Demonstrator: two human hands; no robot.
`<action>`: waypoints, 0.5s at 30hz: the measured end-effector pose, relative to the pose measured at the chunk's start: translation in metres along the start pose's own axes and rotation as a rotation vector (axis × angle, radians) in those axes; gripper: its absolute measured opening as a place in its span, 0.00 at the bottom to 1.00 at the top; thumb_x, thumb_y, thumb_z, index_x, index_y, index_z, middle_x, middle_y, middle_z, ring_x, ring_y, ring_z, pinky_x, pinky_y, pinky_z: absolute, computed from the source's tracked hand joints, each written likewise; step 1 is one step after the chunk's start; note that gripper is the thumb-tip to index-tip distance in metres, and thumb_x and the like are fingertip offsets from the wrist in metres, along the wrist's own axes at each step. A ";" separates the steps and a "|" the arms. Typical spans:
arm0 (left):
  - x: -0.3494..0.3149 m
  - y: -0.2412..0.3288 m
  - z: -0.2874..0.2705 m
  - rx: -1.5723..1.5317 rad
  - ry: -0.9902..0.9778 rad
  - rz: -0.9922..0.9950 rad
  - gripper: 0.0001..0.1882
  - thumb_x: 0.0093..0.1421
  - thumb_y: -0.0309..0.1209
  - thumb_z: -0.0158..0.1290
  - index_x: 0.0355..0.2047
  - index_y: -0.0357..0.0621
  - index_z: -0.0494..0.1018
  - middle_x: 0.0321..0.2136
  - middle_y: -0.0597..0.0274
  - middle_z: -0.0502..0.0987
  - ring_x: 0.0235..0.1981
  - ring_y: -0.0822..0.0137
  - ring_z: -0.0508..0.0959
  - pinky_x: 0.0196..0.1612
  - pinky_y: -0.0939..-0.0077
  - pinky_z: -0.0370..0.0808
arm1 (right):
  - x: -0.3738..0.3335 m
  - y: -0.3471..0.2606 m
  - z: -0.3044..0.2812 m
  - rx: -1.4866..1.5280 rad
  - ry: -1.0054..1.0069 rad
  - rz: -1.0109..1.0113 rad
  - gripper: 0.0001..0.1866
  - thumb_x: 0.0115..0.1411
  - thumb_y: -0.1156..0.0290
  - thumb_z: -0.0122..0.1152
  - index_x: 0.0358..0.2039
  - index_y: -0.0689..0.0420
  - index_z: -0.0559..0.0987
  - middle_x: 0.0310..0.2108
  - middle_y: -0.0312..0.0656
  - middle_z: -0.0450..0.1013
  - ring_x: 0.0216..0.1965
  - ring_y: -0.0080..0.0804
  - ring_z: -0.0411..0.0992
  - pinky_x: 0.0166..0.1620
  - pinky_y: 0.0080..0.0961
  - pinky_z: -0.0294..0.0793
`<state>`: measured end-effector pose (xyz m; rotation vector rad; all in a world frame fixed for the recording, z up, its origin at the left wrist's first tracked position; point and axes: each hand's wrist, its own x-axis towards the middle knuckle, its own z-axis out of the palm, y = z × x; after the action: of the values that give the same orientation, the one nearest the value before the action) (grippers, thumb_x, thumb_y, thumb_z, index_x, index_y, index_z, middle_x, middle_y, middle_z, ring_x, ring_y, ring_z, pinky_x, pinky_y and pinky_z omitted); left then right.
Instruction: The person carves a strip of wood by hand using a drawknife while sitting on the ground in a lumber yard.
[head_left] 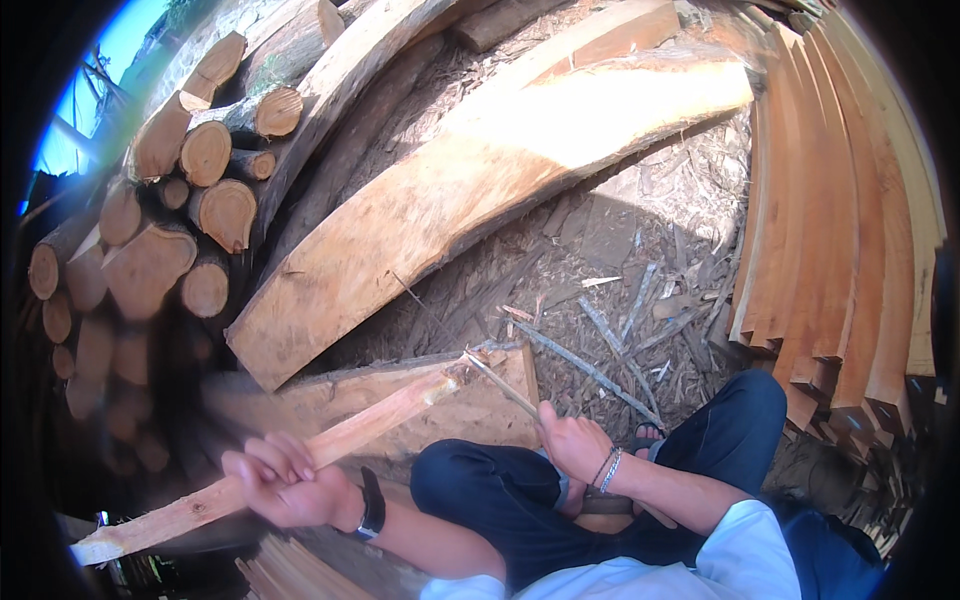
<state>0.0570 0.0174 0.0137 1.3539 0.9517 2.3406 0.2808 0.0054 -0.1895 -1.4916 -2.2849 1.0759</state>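
My left hand [290, 487] is closed around a long, pale strip of wood [385, 412], its fingers curled and slightly blurred. The strip slants from the lower left up to the middle, its upper end over a thick wood block [495, 405]. In my right hand [580, 445] is a thin, long-handled tool [505, 385], perhaps a knife. Its narrow front part reaches to the strip's upper end, where the wood looks rough and cut. Whether the tip touches the wood I cannot tell. The tool's back end shows below my right wrist.
A large slab [430, 200] lies across the ground ahead. Cut logs [206, 153] are piled at the left. Long sawn boards [815, 200] stand stacked at the right. Several thin sticks [590, 365] and wood chips litter the ground before my bent legs [490, 480].
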 end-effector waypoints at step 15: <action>-0.004 0.002 0.012 0.016 -0.001 0.011 0.12 0.62 0.32 0.35 0.21 0.48 0.52 0.08 0.70 0.52 0.08 0.78 0.50 0.11 0.85 0.46 | -0.001 0.006 0.015 -0.127 -0.036 -0.007 0.10 0.57 0.74 0.43 0.39 0.63 0.63 0.18 0.51 0.74 0.22 0.48 0.76 0.24 0.42 0.75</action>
<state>0.0696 0.0189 0.0162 1.3692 0.9671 2.3450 0.2777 -0.0008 -0.2043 -1.5204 -2.4226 0.9795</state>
